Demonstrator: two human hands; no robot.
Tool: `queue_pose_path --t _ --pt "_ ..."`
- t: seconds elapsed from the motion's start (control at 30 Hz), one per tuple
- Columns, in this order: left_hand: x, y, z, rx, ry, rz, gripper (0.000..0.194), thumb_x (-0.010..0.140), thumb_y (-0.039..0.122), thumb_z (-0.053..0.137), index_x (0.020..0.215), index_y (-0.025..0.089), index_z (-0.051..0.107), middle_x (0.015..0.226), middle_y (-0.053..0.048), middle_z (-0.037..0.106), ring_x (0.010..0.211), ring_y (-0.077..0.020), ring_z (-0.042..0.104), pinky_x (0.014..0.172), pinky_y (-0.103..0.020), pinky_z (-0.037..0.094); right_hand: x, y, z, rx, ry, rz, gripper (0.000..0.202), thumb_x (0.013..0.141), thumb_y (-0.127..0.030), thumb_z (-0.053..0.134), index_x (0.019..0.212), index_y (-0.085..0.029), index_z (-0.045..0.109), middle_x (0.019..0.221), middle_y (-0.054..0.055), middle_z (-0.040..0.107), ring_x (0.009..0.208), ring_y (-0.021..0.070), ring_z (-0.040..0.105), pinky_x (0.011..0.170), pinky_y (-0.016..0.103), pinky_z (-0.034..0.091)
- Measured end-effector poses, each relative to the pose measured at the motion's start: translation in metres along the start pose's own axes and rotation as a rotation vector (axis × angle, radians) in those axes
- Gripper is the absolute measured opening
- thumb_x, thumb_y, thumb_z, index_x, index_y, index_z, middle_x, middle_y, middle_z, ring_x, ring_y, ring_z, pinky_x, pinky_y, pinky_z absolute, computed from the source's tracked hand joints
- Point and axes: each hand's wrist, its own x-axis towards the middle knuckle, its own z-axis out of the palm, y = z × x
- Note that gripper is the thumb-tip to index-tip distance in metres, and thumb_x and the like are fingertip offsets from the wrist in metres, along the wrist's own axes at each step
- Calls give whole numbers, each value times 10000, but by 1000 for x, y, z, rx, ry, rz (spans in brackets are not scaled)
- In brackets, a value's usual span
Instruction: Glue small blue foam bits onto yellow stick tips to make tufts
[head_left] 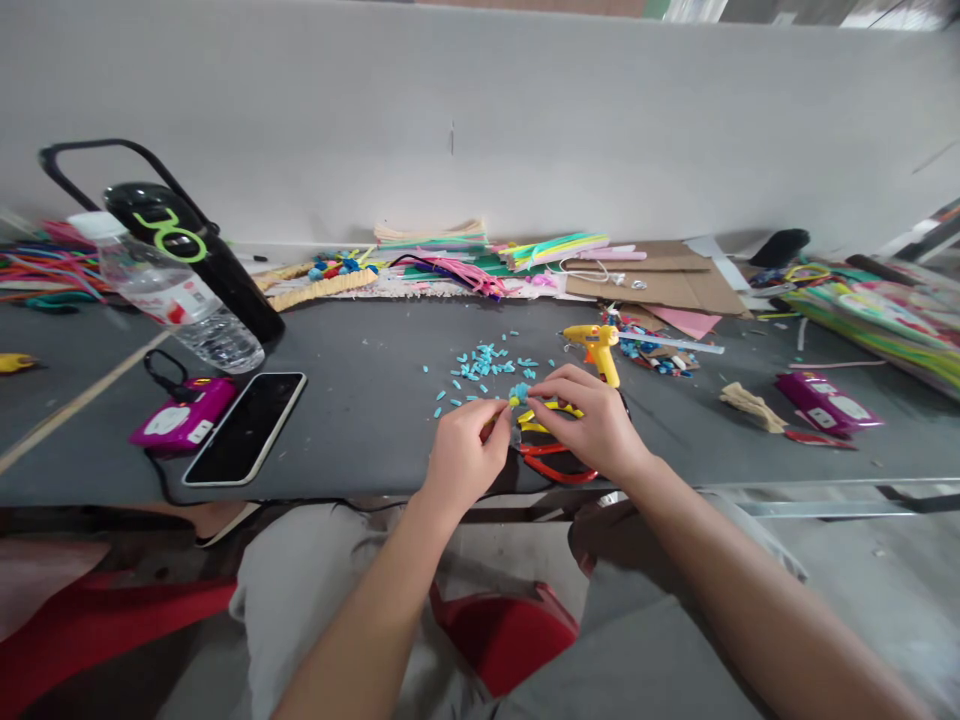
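Note:
My left hand [469,448] pinches a small blue-and-yellow fuzzy piece [518,395] from below, just above the table's front part. From the other side, the fingertips of my right hand [592,418] close on the piece's blue part. Short light-blue fuzzy bits [484,362] lie scattered just beyond my hands. Under my right hand are red-handled scissors [559,475] and a tool with yellow handles [534,420], both partly covered. Behind that hand, a yellow glue gun [596,348] with a clear glue stick lies on the table.
At left stand a tilted-looking water bottle [180,300] and a black flask [217,270], with a phone [246,428] and a purple box [184,412] nearer me. Bundles of coloured pipe cleaners [555,250] and cardboard [675,280] line the wall. Another purple box [825,402] sits right.

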Motion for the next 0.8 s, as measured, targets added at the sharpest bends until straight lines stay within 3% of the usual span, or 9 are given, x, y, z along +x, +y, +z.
queue_pose_path --t 0.2,0.33,0.43,0.57,0.67,0.8 --pt "1 -2 0 -17 -4 -2 211 970 274 534 948 187 725 844 -59 743 710 -156 643 676 -267 461 2 -2 -1 30 -5 31 154 940 -333 619 944 -235 738 933 73 682 835 203 645 752 354 533" --pt "2 -2 -4 -27 7 -14 201 968 267 545 957 190 731 864 -52 746 722 -153 640 675 -268 457 3 3 -9 166 58 154 149 915 -342 655 957 -210 708 947 68 690 821 190 640 750 346 550" --pt "3 -1 -7 -53 5 -20 191 965 258 555 979 193 735 901 -49 750 749 -149 646 680 -265 462 3 9 -14 395 -55 241 308 873 -354 711 1141 -214 650 1168 94 679 1008 218 665 879 382 577" --pt "3 -1 -9 -85 -26 42 183 964 243 552 990 196 727 903 -47 738 764 -142 633 678 -255 459 3 13 -17 556 -251 234 571 824 -333 768 1345 -245 551 1385 115 592 1204 245 616 1010 429 546" --pt "3 -2 -9 -73 -55 84 177 963 241 551 967 195 721 783 -28 678 668 -126 565 629 -253 423 3 10 -16 599 -301 254 520 830 -339 758 1308 -231 587 1333 117 627 1127 236 652 947 409 580" --pt "2 -2 -9 -53 -99 112 174 957 203 548 962 189 722 712 -8 603 617 -113 489 608 -258 384 4 6 -16 577 -301 272 337 831 -330 745 1131 -197 668 1118 86 688 979 202 671 855 351 593"
